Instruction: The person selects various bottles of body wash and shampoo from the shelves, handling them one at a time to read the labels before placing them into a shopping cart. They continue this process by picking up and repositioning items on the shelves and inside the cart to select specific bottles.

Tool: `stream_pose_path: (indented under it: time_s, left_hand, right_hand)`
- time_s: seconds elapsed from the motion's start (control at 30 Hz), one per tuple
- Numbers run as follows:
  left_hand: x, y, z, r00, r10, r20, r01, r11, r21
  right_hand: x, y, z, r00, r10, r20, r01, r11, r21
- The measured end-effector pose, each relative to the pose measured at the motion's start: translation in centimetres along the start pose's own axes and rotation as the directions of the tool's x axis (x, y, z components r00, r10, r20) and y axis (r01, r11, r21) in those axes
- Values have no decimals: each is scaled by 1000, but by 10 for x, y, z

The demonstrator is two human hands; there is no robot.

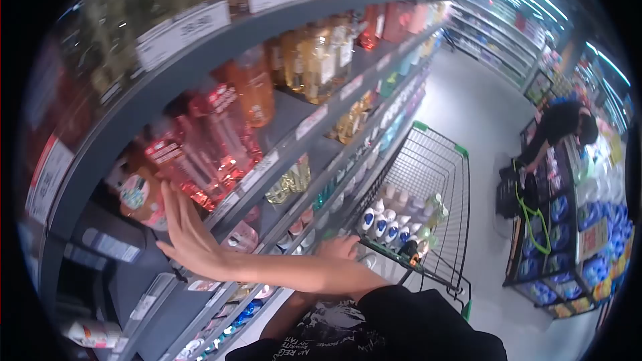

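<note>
My right hand (pixel 190 234) reaches across to the shelf on the left, fingers stretched out and thumb apart. Its fingertips are at an amber-brown bottle with a round, light label (pixel 136 192), seemingly touching it without being wrapped round it. Beside that bottle, pink-red bottles (pixel 200 154) lean in a row. Lower down, my left hand (pixel 338 250) is at the near left corner of a shopping cart (pixel 461 214), with its fingers curled at the handle end; blur hides the exact grip. White bottles with blue labels (pixel 388 224) stand inside the cart.
Shelf edges with price tags (pixel 184 30) run along my left. An orange bottle (pixel 251 87) and golden bottles (pixel 314 53) share the shelf. On the right, a person in black (pixel 558 130) bends by a display of blue packs (pixel 595 227). The aisle floor (pixel 461 93) stretches ahead.
</note>
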State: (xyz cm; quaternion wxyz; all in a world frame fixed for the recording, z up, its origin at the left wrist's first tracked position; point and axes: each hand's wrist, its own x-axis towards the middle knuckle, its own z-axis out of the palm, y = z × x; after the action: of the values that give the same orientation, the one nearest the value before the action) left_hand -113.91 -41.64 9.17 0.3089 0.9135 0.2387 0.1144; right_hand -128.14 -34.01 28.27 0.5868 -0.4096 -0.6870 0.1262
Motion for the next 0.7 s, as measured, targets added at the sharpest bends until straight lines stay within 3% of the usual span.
stream_pose_path:
  time_s: [0.03,0.1,0.17,0.2,0.23,0.27,0.3,0.33,0.37,0.4,0.43,0.5,0.53,0.57,0.6,0.63,0.7]
  left_hand:
    - [-2,4,-3,1000,8,-1,-8,1000,-19]
    - [-4,9,-12,1000,23,-20,-24,998,-53]
    - [-5,-5,3,989,110,-104,-116,992,-57]
    - [-5,-10,11,975,152,-163,-165,984,-68]
    - [-6,-17,21,957,187,-224,-209,975,-80]
    - [-5,-33,43,967,108,-233,-67,982,176]
    - [5,8,-3,980,-165,113,133,959,251]
    - [8,14,-9,991,-114,72,102,982,157]
    - [10,16,-11,997,-72,25,71,996,62]
    - [12,17,-11,997,-74,17,72,995,71]
    - [13,18,-10,997,-74,8,74,994,81]
    - [16,17,-8,997,-73,10,71,993,96]
    - [17,16,-6,997,-74,17,72,993,98]
    - [18,15,-5,997,-76,22,74,992,102]
    - [20,15,-5,998,-56,12,54,988,142]
    - [22,15,-4,997,-72,24,67,986,155]
    - [23,16,-3,993,-106,53,96,980,176]
  right_hand:
    - [-11,2,-19,998,-65,13,66,996,-63]
    - [-46,32,-46,963,-205,176,209,978,0]
    - [-72,68,-103,889,-437,138,447,893,-56]
    - [-97,103,-123,889,-409,205,443,882,-161]
    - [-111,130,-155,886,-451,108,461,832,-309]
    - [-135,150,-194,963,-117,242,214,878,-429]
    - [-166,189,-225,990,118,82,-81,930,-360]
    - [-192,214,-262,926,378,-27,-346,815,-464]
    - [-221,237,-301,828,549,-109,-538,726,-428]
    - [-256,256,-339,660,720,-214,-721,527,-451]
    - [-310,289,-371,541,772,-334,-809,367,-460]
    - [-408,315,-436,217,873,-436,-823,-76,-563]
    - [-467,317,-460,111,865,-488,-850,-172,-499]
    - [-488,300,-472,-58,834,-549,-842,-336,-421]
    - [-548,310,-481,-56,791,-610,-826,-379,-416]
    - [-570,303,-490,-151,832,-534,-821,-406,-401]
    - [-568,298,-497,-481,831,-277,-834,-532,-146]
